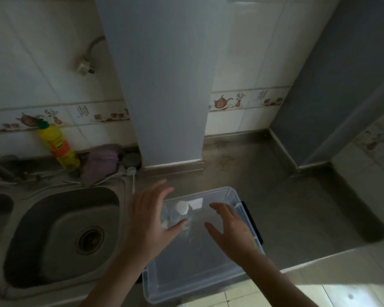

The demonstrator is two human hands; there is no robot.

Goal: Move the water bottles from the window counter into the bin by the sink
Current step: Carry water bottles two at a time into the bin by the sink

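Bare, both grips were released: left hand and right hand hovered, fingers spread, over the clear plastic bin. One water bottle, white-capped, stood inside the bin near its far-left corner. The bin sat on the tabletop, just beside the steel sink.

Home kitchen, steel sink set in a grey counter, tiled wall with a teapot-pattern border, yellow detergent bottle behind the basin
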